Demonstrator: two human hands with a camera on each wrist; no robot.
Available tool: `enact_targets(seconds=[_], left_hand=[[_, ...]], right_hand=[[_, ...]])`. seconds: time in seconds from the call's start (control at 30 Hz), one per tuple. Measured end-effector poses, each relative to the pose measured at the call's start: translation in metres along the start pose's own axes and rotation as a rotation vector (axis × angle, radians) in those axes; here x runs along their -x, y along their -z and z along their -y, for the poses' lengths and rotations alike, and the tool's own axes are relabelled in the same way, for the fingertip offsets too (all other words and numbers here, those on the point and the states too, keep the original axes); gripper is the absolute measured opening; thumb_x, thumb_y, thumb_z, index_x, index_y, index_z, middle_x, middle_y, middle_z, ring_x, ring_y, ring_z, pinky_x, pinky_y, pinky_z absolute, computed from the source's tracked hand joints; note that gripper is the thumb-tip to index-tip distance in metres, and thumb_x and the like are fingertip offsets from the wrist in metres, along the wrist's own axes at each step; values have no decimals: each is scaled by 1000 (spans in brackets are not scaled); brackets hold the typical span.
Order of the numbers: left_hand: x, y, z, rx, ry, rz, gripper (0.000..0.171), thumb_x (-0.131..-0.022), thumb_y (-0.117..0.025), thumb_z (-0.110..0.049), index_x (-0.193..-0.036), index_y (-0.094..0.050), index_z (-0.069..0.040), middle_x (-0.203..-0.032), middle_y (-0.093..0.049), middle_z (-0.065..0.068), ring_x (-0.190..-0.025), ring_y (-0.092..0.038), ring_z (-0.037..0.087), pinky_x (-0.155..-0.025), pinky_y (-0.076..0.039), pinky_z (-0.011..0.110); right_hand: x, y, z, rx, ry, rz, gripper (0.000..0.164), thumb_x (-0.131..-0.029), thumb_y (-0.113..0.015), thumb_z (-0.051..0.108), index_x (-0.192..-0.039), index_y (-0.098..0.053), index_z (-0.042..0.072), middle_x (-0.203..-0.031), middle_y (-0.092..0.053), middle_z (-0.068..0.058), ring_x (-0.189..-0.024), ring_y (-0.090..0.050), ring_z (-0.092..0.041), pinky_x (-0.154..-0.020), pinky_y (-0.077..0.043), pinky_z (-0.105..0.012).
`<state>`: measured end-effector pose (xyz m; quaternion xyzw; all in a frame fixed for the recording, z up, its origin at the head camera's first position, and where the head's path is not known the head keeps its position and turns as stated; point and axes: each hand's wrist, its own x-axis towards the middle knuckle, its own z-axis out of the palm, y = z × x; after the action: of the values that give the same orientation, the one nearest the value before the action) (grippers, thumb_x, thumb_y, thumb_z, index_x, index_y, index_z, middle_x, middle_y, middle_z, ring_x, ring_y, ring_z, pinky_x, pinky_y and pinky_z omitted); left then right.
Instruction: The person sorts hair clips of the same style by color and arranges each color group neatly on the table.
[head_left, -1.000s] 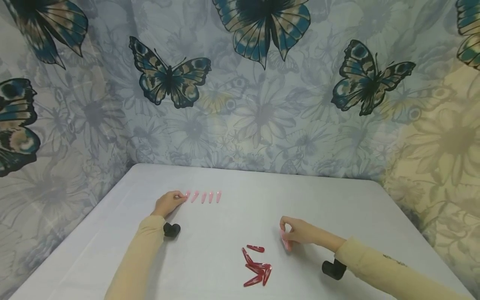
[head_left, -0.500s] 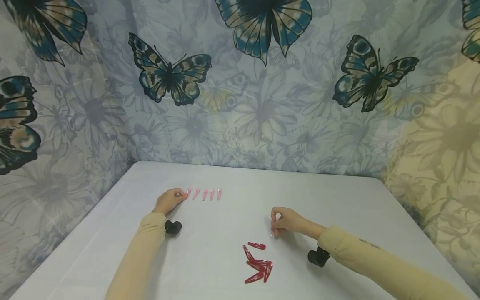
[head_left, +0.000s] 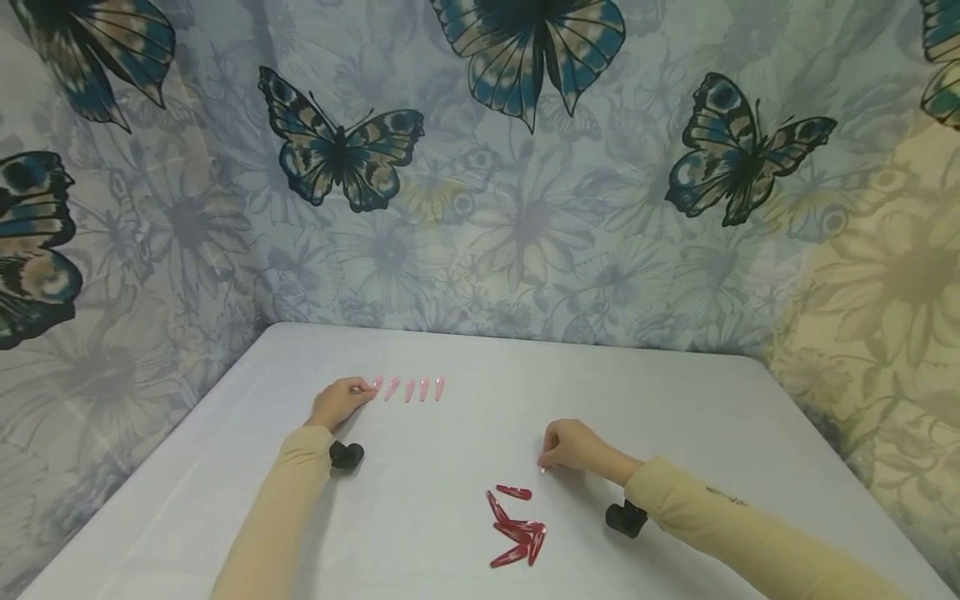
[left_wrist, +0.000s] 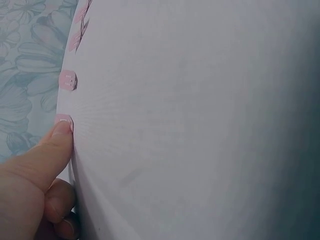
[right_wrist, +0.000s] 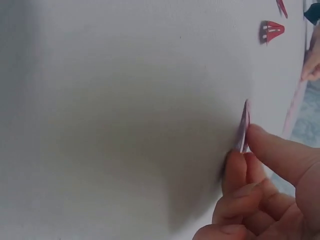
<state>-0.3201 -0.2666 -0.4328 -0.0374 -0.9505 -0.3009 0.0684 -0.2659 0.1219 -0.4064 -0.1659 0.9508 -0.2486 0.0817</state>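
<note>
At the back left of the white table, a row of pink snap hair clips (head_left: 409, 390) lies side by side. My left hand (head_left: 337, 402) pinches the leftmost pink hair clip (head_left: 378, 382) between thumb and finger; in the left wrist view its thumb covers part of that hair clip (left_wrist: 63, 117). To the right of the table's middle, my right hand (head_left: 576, 447) holds another pink hair clip (right_wrist: 244, 129) between its thumb and curled fingers. From the head view only a small tip of this clip shows below the fingertips.
Several red hair clips (head_left: 517, 531) lie in an overlapping pile at the front middle, left of the right hand. A single red clip (head_left: 513, 492) lies just behind them. Patterned butterfly cloth (head_left: 517, 275) rises behind the table's far edge (head_left: 517, 337).
My right hand has moved left and slightly away with the pink hair clip, which has turned and now mostly hides behind the fingers. My left hand stays at the row.
</note>
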Motion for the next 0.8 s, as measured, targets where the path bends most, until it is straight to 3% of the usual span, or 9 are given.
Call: enact_targets(seconds=[0.27, 0.53, 0.8], left_hand=[[0, -1, 1, 5, 1, -7, 16, -83, -63, -24, -83, -64, -8, -83, -63, 8, -71, -52, 24, -69, -38, 44], [0, -1, 0, 9, 3, -9, 16, -84, -63, -24, -83, -64, -8, -83, -63, 9, -72, -51, 24, -71, -37, 45], [1, -1, -1, 4, 4, -6, 16, -84, -63, -24, -83, -64, -8, -82, -63, 8, -72, -52, 24, -71, -37, 45]], right_hand=[[1, -1, 9, 26, 13, -39, 21, -69, -75, 6, -67, -54, 6, -63, -48, 1, -59, -42, -13, -55, -38, -27], [-2, 1, 16, 100, -5, -14, 24, -68, -77, 14, -63, -54, 8, -60, -47, 1, -58, -42, -13, -52, -37, -26], [-2, 9, 21, 114, -1, 7, 16, -71, -72, 4, -62, -59, 5, -57, -50, 1, -54, -45, -13, -52, -39, -26]])
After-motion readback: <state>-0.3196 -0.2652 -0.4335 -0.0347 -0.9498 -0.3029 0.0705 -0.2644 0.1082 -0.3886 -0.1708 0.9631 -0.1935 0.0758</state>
